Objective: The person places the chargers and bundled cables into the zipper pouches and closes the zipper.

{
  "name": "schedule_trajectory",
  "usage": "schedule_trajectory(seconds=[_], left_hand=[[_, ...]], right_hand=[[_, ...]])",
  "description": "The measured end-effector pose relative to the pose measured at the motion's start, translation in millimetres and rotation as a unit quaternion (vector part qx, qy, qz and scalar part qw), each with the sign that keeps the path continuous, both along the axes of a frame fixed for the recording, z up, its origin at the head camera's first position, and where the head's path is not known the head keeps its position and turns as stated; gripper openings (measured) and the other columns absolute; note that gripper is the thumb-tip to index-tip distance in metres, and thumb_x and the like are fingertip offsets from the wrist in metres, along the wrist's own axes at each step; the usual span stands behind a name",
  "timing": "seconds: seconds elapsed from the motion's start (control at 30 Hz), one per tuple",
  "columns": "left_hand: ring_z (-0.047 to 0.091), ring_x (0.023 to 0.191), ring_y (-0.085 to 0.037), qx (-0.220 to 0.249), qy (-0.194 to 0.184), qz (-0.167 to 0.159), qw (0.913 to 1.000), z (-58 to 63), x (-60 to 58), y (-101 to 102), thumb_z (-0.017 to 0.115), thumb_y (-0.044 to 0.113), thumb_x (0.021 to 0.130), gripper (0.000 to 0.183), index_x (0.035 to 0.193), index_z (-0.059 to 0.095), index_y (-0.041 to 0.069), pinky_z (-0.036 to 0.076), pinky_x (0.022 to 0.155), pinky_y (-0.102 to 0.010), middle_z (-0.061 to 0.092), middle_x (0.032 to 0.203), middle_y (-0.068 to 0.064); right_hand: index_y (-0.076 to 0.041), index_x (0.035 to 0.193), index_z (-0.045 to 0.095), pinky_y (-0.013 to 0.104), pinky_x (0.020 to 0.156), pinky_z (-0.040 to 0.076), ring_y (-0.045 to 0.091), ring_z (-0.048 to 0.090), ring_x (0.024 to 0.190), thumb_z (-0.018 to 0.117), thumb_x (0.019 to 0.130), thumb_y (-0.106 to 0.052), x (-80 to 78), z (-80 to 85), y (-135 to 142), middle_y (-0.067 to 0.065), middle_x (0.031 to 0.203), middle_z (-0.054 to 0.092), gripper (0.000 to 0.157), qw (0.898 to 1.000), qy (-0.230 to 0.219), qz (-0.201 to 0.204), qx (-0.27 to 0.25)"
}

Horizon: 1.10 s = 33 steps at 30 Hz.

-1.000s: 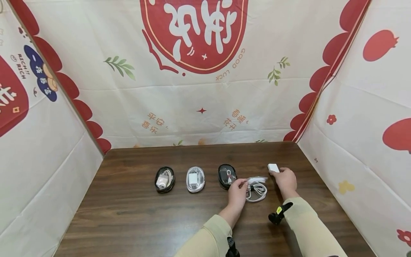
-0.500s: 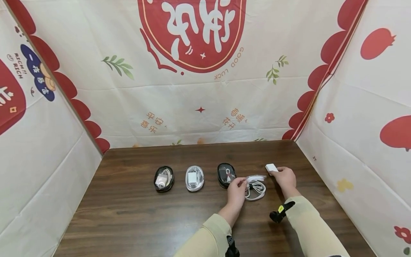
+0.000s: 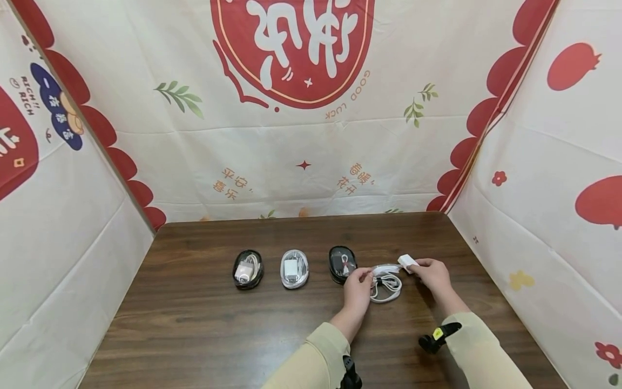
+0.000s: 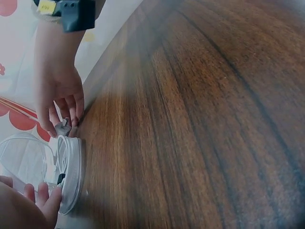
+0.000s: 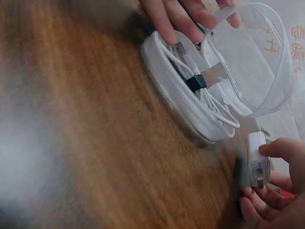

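My left hand (image 3: 358,292) grips the edge of a small white zip case (image 5: 167,90) with a clear lid, which stands unzipped on the table. Inside it lies a coiled white cable (image 5: 209,102) bound by a black strap (image 5: 196,83). In the right wrist view the lid (image 5: 281,71) is raised, and left-hand fingers lie along the case's rim. My right hand (image 3: 433,274) pinches a white charger plug (image 3: 407,262) between thumb and fingers, just right of the case. Metal prongs (image 5: 260,176) show on the plug in the right wrist view.
To the left, in a row on the brown wooden table (image 3: 204,324), are a black-rimmed case (image 3: 248,269), a white-rimmed case (image 3: 293,269) and another black case (image 3: 342,263). Printed cloth walls (image 3: 272,146) close off the back and both sides.
My right hand has brought the charger plug left and slightly nearer, up to the unzipped case. The left hand has stayed at the case; the other cases have not moved.
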<state>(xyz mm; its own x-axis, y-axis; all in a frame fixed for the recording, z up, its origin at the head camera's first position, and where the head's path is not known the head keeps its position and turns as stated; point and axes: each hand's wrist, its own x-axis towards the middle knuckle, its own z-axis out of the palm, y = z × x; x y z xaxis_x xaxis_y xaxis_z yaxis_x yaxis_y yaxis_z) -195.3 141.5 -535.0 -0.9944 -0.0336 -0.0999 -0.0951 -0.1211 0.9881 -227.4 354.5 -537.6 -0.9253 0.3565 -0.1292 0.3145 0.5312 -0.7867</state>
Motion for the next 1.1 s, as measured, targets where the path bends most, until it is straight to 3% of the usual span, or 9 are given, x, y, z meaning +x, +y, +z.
schedule_trajectory(seconds=[0.13,0.4,0.67,1.0,1.1], left_hand=[[0.067,0.08,-0.035,0.005,0.003,-0.001,1.0,-0.5,0.0,0.1,0.06,-0.001,0.092,0.012,0.097,0.071,-0.001,0.057,0.069,-0.047,0.067,0.088,-0.02],[0.068,0.08,-0.033,0.008,0.002,-0.002,1.0,-2.2,-1.9,-0.3,0.06,-0.001,0.093,0.012,0.099,0.07,-0.001,0.057,0.069,-0.047,0.068,0.088,-0.018],[0.068,0.08,-0.031,0.009,-0.003,-0.007,0.9999,-4.4,-5.1,-1.3,0.061,0.001,0.093,0.012,0.1,0.07,0.0,0.057,0.067,-0.045,0.068,0.089,-0.017],[0.069,0.081,-0.031,0.003,-0.012,-0.032,0.9994,-3.2,-6.6,-2.0,0.06,0.003,0.094,0.012,0.099,0.07,0.001,0.057,0.066,-0.04,0.068,0.088,-0.019],[0.069,0.08,-0.031,0.007,-0.013,-0.035,0.9993,-3.8,-7.0,-1.9,0.06,0.004,0.095,0.012,0.099,0.07,0.0,0.057,0.067,-0.042,0.068,0.087,-0.019]], right_hand=[[0.013,0.115,0.062,0.025,0.057,0.051,0.016,0.062,0.068,0.07,0.087,-0.017,6.6,-1.6,1.6,0.017,0.093,0.067,0.042,1.0,0.01,0.027,-0.012],[0.013,0.117,0.061,0.024,0.065,0.054,0.01,0.061,0.077,0.07,0.089,-0.017,25.3,3.8,4.2,0.024,0.107,0.065,0.042,0.997,0.011,0.073,-0.016],[0.01,0.112,0.062,0.025,0.063,0.053,0.011,0.059,0.076,0.074,0.085,-0.011,40.3,13.0,-0.6,0.014,0.093,0.066,0.036,0.994,0.039,0.106,-0.005],[-0.001,0.107,0.07,0.026,0.07,0.05,0.017,0.063,0.084,0.079,0.083,-0.015,54.8,15.3,-14.1,0.011,0.096,0.069,0.03,0.982,0.085,0.162,0.037],[-0.005,0.107,0.071,0.029,0.07,0.052,0.02,0.063,0.085,0.08,0.082,-0.017,55.5,11.2,-19.8,0.009,0.099,0.069,0.03,0.974,0.108,0.188,0.061]])
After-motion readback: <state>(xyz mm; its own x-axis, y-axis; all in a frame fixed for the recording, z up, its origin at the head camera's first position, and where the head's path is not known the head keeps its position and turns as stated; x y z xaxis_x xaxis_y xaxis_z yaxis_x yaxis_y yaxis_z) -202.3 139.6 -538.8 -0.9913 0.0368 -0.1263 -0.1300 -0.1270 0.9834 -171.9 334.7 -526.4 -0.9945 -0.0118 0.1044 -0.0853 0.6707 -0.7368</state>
